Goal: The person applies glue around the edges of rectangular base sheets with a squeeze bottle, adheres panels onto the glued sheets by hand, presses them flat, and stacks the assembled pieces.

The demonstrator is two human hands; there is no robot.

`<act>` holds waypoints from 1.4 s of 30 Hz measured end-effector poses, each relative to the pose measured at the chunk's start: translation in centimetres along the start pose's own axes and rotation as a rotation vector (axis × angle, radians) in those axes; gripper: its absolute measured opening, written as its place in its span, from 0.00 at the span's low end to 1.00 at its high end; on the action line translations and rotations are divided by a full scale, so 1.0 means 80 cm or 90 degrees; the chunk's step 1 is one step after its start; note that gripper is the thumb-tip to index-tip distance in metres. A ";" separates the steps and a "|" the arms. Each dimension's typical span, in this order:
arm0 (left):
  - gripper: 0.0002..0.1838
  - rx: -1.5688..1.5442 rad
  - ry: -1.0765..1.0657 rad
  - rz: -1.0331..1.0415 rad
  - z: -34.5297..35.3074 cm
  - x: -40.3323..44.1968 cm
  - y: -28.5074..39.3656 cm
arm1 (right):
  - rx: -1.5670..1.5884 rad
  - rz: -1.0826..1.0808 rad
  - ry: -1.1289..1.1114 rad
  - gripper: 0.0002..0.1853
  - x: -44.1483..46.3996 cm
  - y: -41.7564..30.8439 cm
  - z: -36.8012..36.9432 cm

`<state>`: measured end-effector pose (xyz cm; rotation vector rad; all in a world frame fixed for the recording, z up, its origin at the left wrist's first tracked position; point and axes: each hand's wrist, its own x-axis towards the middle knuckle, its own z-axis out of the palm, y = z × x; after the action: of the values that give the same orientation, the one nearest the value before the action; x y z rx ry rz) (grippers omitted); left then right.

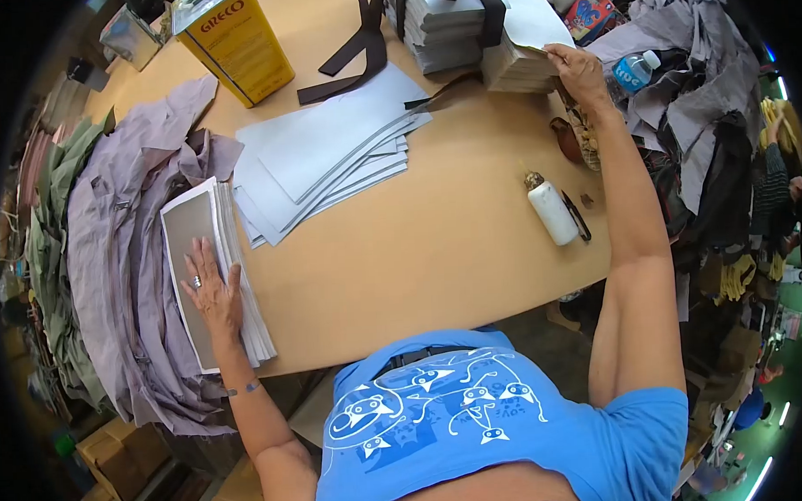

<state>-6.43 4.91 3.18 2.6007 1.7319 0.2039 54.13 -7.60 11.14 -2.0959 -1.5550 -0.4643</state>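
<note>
My left hand (pixel 210 288), a ring on one finger, lies flat with fingers stretched on a stack of sheets (pixel 186 224). The stack has a grey top with a pale border and lies at the table's left. At the far right, my right hand (pixel 582 74) is closed at the corner of a white sheet (pixel 532 14). That sheet lies on a tall stack of pale pieces (pixel 517 70). In the middle of the table, several light-grey sheets (pixel 327 151) are fanned out and overlap. Dark strips (pixel 363 62) lie at their far edge.
Grey-mauve cloth (pixel 114 260) is heaped left. A yellow GRECO can (pixel 235 49) stands at the back beside a strapped bundle (pixel 446 28). At right are a white bottle (pixel 552 214), a black pen (pixel 576 216), a water bottle (pixel 633 70) and piled grey cloth (pixel 699 55).
</note>
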 end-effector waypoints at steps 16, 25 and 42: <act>0.35 -1.072 -0.170 0.058 -0.028 -0.039 0.218 | 0.469 -0.173 -0.032 0.05 -0.022 -0.209 0.011; 0.25 -1.063 -0.192 -0.257 0.027 -0.049 0.188 | 0.637 -0.026 -0.332 0.10 -0.146 -0.345 0.058; 0.37 -0.837 -0.422 -0.072 -0.002 -0.024 0.119 | 0.066 -0.069 -0.268 0.31 -0.214 -0.280 0.048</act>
<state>1.57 -0.52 3.95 1.3567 0.9260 0.2895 27.64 -13.68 2.79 -2.1289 -1.8853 0.0298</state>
